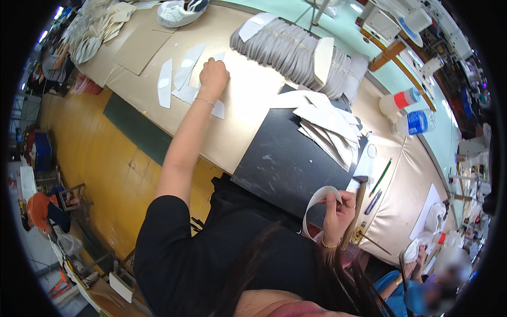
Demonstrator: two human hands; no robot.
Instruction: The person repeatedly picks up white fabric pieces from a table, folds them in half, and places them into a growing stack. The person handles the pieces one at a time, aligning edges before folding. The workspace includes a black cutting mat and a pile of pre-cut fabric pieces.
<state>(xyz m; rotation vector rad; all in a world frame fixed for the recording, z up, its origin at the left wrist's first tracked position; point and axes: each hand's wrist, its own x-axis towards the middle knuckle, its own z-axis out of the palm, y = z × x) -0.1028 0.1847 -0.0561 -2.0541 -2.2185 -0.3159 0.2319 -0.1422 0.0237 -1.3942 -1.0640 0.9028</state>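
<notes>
My left hand (214, 79) reaches far across the table, fingers curled down and closed at a small white cut piece (219, 56). Around it lie several flat white cut pieces (165, 84), some with small, brighter white patches. Close to my body, my right hand (338, 214) pinches a white curved strip (315, 199), which bends round in a loop. Left of that hand is a scuffed black board (269, 153), with a fanned pile of white cut pieces (330, 124) on its far right part. The left fingertips are partly hidden.
Behind the board lies a long bundle of grey pieces (285, 45). A white shoe (182, 13) and brown cardboard (140, 50) are at the far left. Two bottles (400, 101), a green pencil (381, 177) and a wooden-handled tool (353, 217) lie right. A co-worker's hands (417, 261) are lower right.
</notes>
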